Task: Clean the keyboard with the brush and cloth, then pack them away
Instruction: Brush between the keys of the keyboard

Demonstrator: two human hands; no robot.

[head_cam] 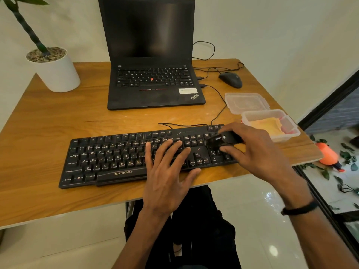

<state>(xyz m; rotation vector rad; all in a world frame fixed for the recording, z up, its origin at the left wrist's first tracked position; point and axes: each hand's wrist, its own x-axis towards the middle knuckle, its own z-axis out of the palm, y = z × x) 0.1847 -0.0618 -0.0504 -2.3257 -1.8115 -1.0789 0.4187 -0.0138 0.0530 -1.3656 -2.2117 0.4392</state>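
A black Zebronics keyboard point(108, 158) lies along the near edge of the wooden table point(48, 121). My left hand point(167, 171) rests flat on its right-middle keys, fingers spread. My right hand point(252, 150) grips a small black brush point(221, 141) and holds its head down on the number pad at the keyboard's right end. A yellow cloth point(269, 126) lies folded inside a clear plastic box point(291, 131) just right of the keyboard. The box's lid point(246, 102) sits behind it.
An open black laptop point(153, 82) stands behind the keyboard, with a black mouse point(231, 79) and cables to its right. A white plant pot point(56, 70) occupies the far left corner. The table's right edge is close to the box.
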